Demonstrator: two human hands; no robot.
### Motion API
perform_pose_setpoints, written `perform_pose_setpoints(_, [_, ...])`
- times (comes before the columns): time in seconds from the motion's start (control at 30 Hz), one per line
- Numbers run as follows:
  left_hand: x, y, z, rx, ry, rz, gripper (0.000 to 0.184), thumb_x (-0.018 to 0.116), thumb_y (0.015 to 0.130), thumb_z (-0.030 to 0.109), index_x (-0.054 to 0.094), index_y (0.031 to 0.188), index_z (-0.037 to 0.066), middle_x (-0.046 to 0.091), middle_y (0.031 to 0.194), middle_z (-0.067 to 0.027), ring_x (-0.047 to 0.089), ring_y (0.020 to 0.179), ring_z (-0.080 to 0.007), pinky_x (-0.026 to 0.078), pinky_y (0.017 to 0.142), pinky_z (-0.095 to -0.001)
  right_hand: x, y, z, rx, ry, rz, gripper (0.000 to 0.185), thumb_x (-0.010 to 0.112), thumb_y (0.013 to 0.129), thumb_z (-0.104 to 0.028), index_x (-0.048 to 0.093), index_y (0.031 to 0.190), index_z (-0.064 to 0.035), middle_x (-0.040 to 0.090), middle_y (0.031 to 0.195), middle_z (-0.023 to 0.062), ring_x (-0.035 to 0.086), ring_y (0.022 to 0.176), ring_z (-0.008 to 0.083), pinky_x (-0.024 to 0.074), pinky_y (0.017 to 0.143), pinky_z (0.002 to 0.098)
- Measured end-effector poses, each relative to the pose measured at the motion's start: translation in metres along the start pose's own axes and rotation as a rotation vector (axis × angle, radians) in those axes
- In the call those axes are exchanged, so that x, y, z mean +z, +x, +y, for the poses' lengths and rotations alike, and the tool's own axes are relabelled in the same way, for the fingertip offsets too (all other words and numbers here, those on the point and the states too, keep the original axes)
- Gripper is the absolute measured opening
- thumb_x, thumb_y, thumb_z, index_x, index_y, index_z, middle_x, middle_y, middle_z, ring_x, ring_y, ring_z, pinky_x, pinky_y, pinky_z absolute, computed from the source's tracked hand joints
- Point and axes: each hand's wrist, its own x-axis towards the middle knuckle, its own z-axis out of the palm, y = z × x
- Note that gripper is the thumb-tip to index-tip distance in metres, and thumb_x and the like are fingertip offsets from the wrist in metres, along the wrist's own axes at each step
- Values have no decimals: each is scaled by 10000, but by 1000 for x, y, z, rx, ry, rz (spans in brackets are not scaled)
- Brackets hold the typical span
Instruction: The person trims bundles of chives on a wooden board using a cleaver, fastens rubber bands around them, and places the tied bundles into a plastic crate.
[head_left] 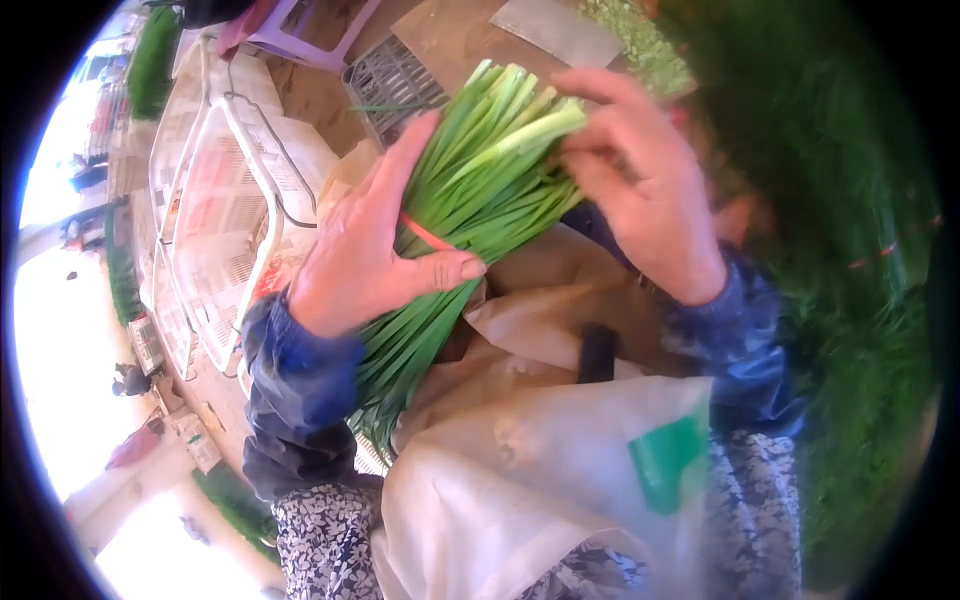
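Observation:
A bunch of long green garlic chives (500,180) slants across my lap, pale cut ends up and thin leaf tips hanging down. A red band (427,235) circles its middle. My left hand (380,235) is closed around the bunch at the band, thumb across the front. Beside the cut ends is my right hand (640,165), its fingers bent and apart, with fingertips close to a paler stalk that sticks out sideways. Whether those fingertips touch the stalk I cannot tell.
A beige apron (500,480) with a green patch (668,462) covers my lap. White wire-framed crates (220,200) stand at left. A grey plastic crate (395,85) and purple stool (315,35) are ahead. Heaped greens (850,330) fill the right side.

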Motion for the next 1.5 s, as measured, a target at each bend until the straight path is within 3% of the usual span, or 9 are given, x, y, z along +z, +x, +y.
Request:
perform_pose_setpoints(0.07, [1, -4, 0, 27, -15, 35, 1000, 808, 729, 422, 284, 1469, -1, 532, 1298, -252, 579, 1156, -388, 452, 965, -406, -2, 2, 16, 73, -96, 247, 65, 635, 806, -8, 577, 827, 14, 624, 1005, 188, 600, 954, 361, 480, 851, 380])
perform_pose_setpoints(0.17, [-2, -5, 8, -45, 25, 17, 981, 801, 742, 392, 278, 1477, 6, 513, 1317, -255, 560, 1175, -399, 437, 984, -410, -30, 9, 22, 266, -338, 147, 79, 666, 805, -43, 601, 778, -8, 642, 885, 149, 608, 940, 332, 481, 826, 382])
perform_pose_setpoints(0.43, [7, -8, 10, -85, 61, 46, 939, 786, 736, 377, 299, 1470, 53, 560, 1221, -243, 592, 1080, -419, 469, 924, -432, -5, 3, -11, 31, -55, -164, 231, 742, 726, -46, 664, 943, -31, 528, 1283, 188, 535, 1158, 355, 430, 960, 406])
perform_pose_setpoints(1.0, [-7, -2, 15, -51, -18, 62, 830, 641, 878, 483, 327, 1435, -47, 567, 1236, -274, 648, 1012, -376, 484, 893, -396, 1, 23, -9, -313, -353, -32, 135, 659, 725, -7, 560, 816, 11, 568, 1176, 190, 563, 1077, 338, 440, 915, 470])
perform_pose_setpoints(1.13, [-4, -3, 8, -19, 36, 82, 848, 659, 861, 458, 316, 1433, -65, 560, 1265, -276, 604, 1120, -391, 464, 940, -396, -67, 7, 58, -8, -625, 230, 131, 595, 753, 21, 582, 878, -16, 613, 1101, 190, 604, 973, 359, 489, 868, 455])
perform_pose_setpoints(1.2, [-3, -3, 13, -52, -16, 78, 846, 669, 854, 439, 315, 1434, -65, 559, 1267, -278, 601, 1126, -394, 464, 944, -396, -107, -10, 91, 665, -1058, -201, 243, 557, 756, 56, 619, 974, -29, 620, 1124, 181, 618, 983, 365, 502, 859, 426])
perform_pose_setpoints(1.23, [-3, -1, 14, -81, -67, 70, 844, 679, 848, 420, 314, 1434, -66, 559, 1269, -280, 598, 1131, -398, 464, 948, -395, -108, -13, 86, 667, -1064, -201, 243, 557, 756, 56, 619, 974, -29, 620, 1124, 181, 618, 983, 365, 502, 859, 426])
perform_pose_setpoints(1.33, [0, -1, 18, -134, -153, 64, 837, 690, 840, 386, 312, 1435, -64, 561, 1264, -283, 599, 1131, -397, 467, 946, -395, -88, -12, 33, 11, -578, -3, 381, 550, 774, 61, 640, 1128, -47, 612, 1144, 185, 616, 1037, 349, 502, 881, 385])
perform_pose_setpoints(1.5, [-1, 0, 20, -146, -120, 65, 814, 691, 846, 357, 314, 1432, -64, 575, 1232, -281, 636, 1072, -370, 490, 902, -388, -13, 7, -20, 106, -166, -64, 255, 750, 773, -128, 647, 973, -8, 576, 1226, 143, 596, 1034, 231, 465, 873, 326])
